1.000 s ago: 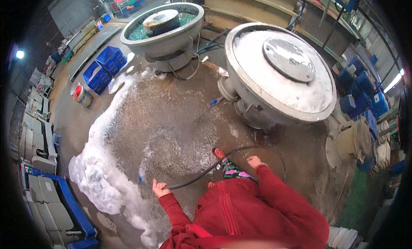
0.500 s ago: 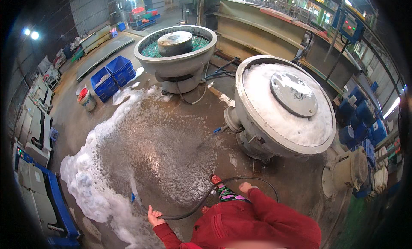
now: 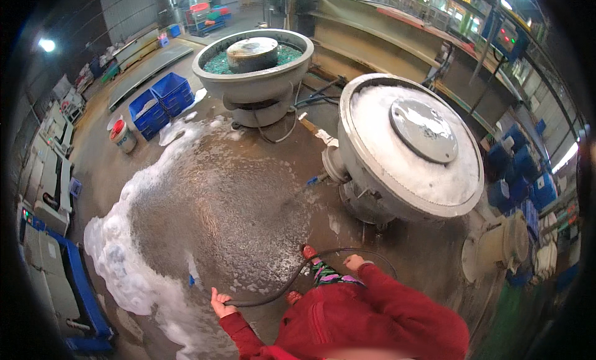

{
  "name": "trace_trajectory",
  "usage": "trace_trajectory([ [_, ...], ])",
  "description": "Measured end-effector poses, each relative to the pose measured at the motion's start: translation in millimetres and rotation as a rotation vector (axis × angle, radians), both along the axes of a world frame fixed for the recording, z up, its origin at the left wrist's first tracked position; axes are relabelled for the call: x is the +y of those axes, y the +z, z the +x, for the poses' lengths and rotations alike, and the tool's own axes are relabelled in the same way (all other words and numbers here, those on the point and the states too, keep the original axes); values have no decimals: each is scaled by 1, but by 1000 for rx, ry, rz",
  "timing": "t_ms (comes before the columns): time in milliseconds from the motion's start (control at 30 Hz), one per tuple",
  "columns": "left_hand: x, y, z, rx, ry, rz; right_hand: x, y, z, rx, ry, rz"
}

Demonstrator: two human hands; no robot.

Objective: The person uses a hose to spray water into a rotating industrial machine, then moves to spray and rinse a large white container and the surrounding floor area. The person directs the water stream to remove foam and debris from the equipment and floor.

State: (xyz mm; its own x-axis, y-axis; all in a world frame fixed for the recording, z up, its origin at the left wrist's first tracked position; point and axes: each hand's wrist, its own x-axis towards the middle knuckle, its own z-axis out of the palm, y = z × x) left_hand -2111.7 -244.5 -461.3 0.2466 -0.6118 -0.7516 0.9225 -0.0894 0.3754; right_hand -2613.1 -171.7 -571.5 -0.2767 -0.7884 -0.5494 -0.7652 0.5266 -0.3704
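Observation:
A dark hose point(image 3: 273, 298) runs through my left hand point(image 3: 221, 303), whose fingers are closed around it near its front end. Beyond that hand is a small blue nozzle piece point(image 3: 191, 280), with a whitish jet of water point(image 3: 193, 264) leaving it toward the wet floor point(image 3: 217, 205). My right hand point(image 3: 354, 262) is closed just beside the hose's loop; whether anything is in its fingers is hidden. White foam point(image 3: 118, 254) lies in a long band on the floor to the left. Red boots point(image 3: 308, 251) show below me, close to the hose.
A large round tub point(image 3: 372, 161) full of foam stands at right, with a blue-handled valve point(image 3: 312, 181) low on its side. Behind is another tub point(image 3: 217, 80) holding green pieces. Blue crates point(image 3: 171, 93) and a bucket point(image 3: 126, 139) stand at left. Machines point(image 3: 49, 279) line the left side.
The view has tilted slightly, and both hands sit a little differently in it. My left hand still grips the hose, and water still comes from its nozzle.

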Motion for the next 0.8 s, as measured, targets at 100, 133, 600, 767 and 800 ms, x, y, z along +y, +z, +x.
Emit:
trace_trajectory([
  [100, 0, -2, 5, 32, -21, -25, 35, -31, -15, 194, -26, 121],
  [133, -2, -10, 2, 66, -51, -37, 55, -61, -40, 163, -82, 147],
  [600, -25, -1, -13, 96, -61, 16, 8, -31, 9, -68, -167, -12],
  [767, -24, -21, -5, -61, -194, -83, 3, 17, 6, -96, -135, -40],
  [800, -20, -19, -3, -153, -184, -63, 3, 20, 4, -97, -139, -59],
])
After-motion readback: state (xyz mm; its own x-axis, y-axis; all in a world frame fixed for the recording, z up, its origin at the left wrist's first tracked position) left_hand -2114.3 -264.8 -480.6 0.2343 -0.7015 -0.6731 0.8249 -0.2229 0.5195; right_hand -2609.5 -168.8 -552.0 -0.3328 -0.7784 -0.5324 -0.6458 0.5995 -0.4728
